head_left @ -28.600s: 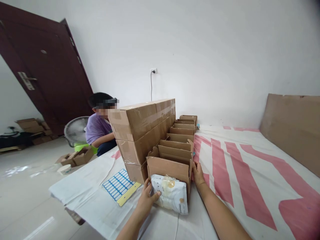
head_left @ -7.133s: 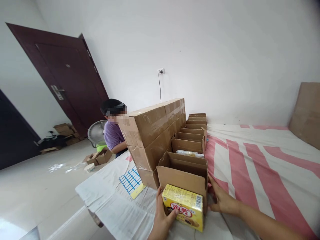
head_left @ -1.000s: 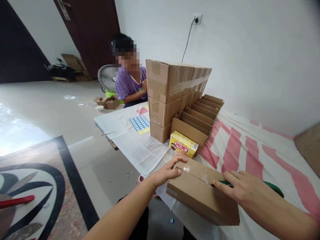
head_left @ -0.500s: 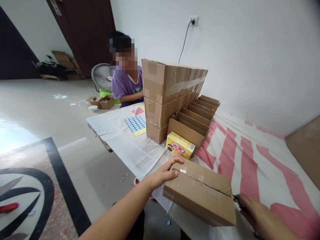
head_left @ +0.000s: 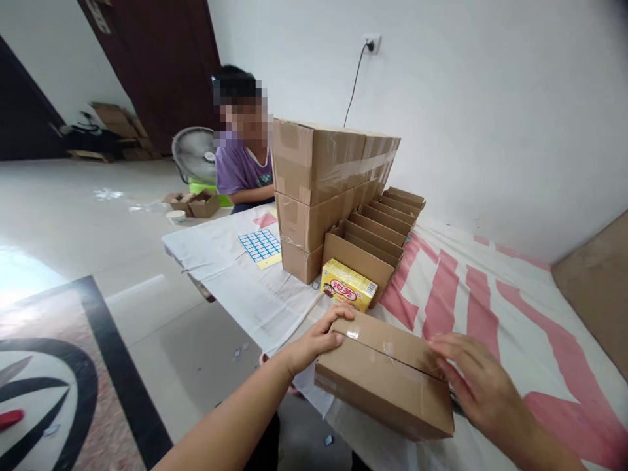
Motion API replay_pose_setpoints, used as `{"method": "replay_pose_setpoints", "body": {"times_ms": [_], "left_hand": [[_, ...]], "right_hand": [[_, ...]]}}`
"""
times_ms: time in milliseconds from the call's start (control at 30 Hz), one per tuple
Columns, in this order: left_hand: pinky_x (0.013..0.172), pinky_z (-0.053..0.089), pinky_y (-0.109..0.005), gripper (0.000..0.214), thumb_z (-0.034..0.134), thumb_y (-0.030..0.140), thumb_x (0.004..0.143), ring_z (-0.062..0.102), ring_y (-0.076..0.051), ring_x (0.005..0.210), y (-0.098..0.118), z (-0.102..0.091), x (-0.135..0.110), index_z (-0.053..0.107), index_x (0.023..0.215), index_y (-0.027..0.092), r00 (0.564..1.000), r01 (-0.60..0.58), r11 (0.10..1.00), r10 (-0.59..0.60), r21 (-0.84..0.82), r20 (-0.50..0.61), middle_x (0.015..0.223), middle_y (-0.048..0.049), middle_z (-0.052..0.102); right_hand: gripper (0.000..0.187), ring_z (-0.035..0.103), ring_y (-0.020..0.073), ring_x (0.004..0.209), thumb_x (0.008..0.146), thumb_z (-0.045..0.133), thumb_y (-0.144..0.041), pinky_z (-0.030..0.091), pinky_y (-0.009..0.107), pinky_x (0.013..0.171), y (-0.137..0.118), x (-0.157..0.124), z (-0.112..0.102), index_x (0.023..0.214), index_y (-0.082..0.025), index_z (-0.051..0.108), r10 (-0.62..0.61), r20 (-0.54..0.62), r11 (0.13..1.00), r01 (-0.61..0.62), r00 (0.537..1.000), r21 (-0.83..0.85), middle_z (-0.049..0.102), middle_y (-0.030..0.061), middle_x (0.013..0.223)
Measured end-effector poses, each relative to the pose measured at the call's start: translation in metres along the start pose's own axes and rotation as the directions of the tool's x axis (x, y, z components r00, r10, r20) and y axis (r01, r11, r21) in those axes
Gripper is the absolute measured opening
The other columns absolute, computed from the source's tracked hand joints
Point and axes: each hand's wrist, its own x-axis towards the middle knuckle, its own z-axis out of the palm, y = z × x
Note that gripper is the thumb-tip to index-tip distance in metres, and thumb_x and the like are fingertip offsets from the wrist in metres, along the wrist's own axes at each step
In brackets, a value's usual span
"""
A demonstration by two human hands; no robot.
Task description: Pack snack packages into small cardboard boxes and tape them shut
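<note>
A closed cardboard box (head_left: 377, 373) lies at the table's near edge, a seam running along its top with bits of clear tape. My left hand (head_left: 324, 333) grips its left end, thumb on top and fingers over the far edge. At the right end, my right hand (head_left: 471, 373) has its fingers curled onto the top flap by the seam, slightly blurred. Partly hidden under that hand, a dark, thin tool (head_left: 457, 407) shows beside the box. A yellow printed carton (head_left: 347, 286) stands just beyond the box.
Taped cardboard boxes (head_left: 338, 163) form a tall stack, with a row of open-topped boxes (head_left: 363, 248) beside it. A sheet of blue-bordered labels (head_left: 260, 245) lies on the cloth-covered table (head_left: 235, 301). Across it sits a person in a purple shirt (head_left: 243, 170), near a fan (head_left: 193, 154).
My right hand has risen from beside the box's right end onto its top flap, no longer around the dark tool. My left hand keeps its hold. The view has shifted slightly.
</note>
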Motion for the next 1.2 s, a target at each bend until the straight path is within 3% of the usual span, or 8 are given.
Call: {"method": "replay_pose_setpoints", "body": {"times_ms": [133, 300, 567, 833, 900, 1000, 1100, 1200], "left_hand": [[0.108, 0.024, -0.046, 0.045, 0.06, 0.048, 0.08, 0.032, -0.034, 0.132, -0.004, -0.002, 0.001, 0.051, 0.118, 0.026, 1.0, -0.006, 1.0, 0.006, -0.009, 0.011, 0.14, -0.0066, 0.041], [0.109, 0.022, -0.046, 0.042, 0.061, 0.047, 0.08, 0.031, -0.033, 0.133, -0.006, -0.001, 0.001, 0.051, 0.116, 0.027, 1.0, -0.021, 1.0, 0.021, -0.002, 0.01, 0.138, -0.0057, 0.042], [0.107, 0.024, -0.047, 0.044, 0.062, 0.049, 0.078, 0.035, -0.034, 0.129, -0.003, -0.001, 0.001, 0.052, 0.115, 0.027, 1.0, -0.013, 0.999, 0.013, -0.031, 0.011, 0.138, -0.0063, 0.042], [0.103, 0.031, -0.045, 0.046, 0.06, 0.049, 0.078, 0.036, -0.034, 0.129, 0.002, 0.0, -0.003, 0.05, 0.117, 0.026, 0.998, 0.058, 0.998, -0.059, -0.035, -0.007, 0.144, -0.0056, 0.039], [0.099, 0.035, -0.044, 0.047, 0.06, 0.05, 0.078, 0.038, -0.035, 0.128, 0.001, 0.0, -0.005, 0.05, 0.118, 0.027, 0.993, 0.111, 0.993, -0.112, -0.035, -0.029, 0.146, -0.0052, 0.037], [0.099, 0.036, -0.045, 0.047, 0.06, 0.05, 0.078, 0.037, -0.038, 0.129, 0.0, 0.002, -0.005, 0.05, 0.117, 0.027, 0.982, 0.164, 0.986, -0.164, -0.006, -0.089, 0.147, -0.0056, 0.038], [0.108, 0.028, -0.048, 0.042, 0.059, 0.048, 0.078, 0.032, -0.038, 0.135, 0.001, 0.005, -0.002, 0.051, 0.113, 0.025, 0.977, 0.145, 0.989, -0.137, 0.036, -0.162, 0.146, -0.0064, 0.04], [0.112, 0.024, -0.048, 0.039, 0.057, 0.045, 0.078, 0.03, -0.037, 0.138, 0.005, 0.01, 0.0, 0.051, 0.111, 0.024, 0.97, 0.144, 0.987, -0.128, 0.066, -0.205, 0.147, -0.0076, 0.04]], "right_hand": [[0.034, 0.062, 0.0199, 0.109, 0.096, 0.036, -0.01, 0.051, 0.037, 0.092, -0.036, 0.036, 0.01, 0.118, -0.021, 0.06, -0.264, 0.076, 0.963, 0.259, 0.961, 0.073, 0.07, 0.0072, 0.115], [0.03, 0.066, 0.0199, 0.101, 0.096, 0.036, -0.009, 0.053, 0.039, 0.088, -0.037, 0.051, 0.03, 0.107, -0.019, 0.062, -0.33, 0.096, 0.937, 0.313, 0.939, 0.156, 0.072, 0.0069, 0.11], [0.017, 0.067, 0.0185, 0.092, 0.095, 0.042, -0.012, 0.056, 0.033, 0.078, -0.022, 0.037, 0.024, 0.096, -0.022, 0.056, -0.075, 0.072, 0.962, 0.053, 0.995, 0.269, 0.071, 0.0058, 0.096], [0.015, 0.066, 0.0189, 0.099, 0.095, 0.043, -0.022, 0.055, 0.032, 0.083, -0.019, 0.017, 0.0, 0.1, -0.023, 0.057, 0.133, 0.159, 0.908, -0.185, 0.978, 0.375, 0.07, 0.0075, 0.104], [0.015, 0.066, 0.0178, 0.088, 0.095, 0.045, -0.028, 0.055, 0.03, 0.077, -0.017, 0.004, -0.011, 0.095, -0.022, 0.059, 0.281, 0.239, 0.841, -0.358, 0.93, 0.405, 0.07, 0.0059, 0.093], [0.017, 0.062, 0.0159, 0.074, 0.092, 0.05, -0.033, 0.05, 0.027, 0.068, -0.011, -0.022, -0.025, 0.088, -0.02, 0.06, 0.469, 0.382, 0.681, -0.602, 0.796, 0.418, 0.067, 0.0032, 0.08], [0.01, 0.057, 0.014, 0.069, 0.085, 0.054, -0.026, 0.046, 0.025, 0.063, -0.006, -0.057, -0.032, 0.083, -0.019, 0.06, 0.513, 0.576, 0.541, -0.761, 0.636, 0.359, 0.065, 0.0014, 0.076], [0.007, 0.054, 0.0113, 0.063, 0.076, 0.056, -0.015, 0.041, 0.022, 0.058, -0.006, -0.097, -0.035, 0.078, -0.017, 0.063, 0.457, 0.773, 0.475, -0.856, 0.44, 0.206, 0.063, -0.0013, 0.071]]}}
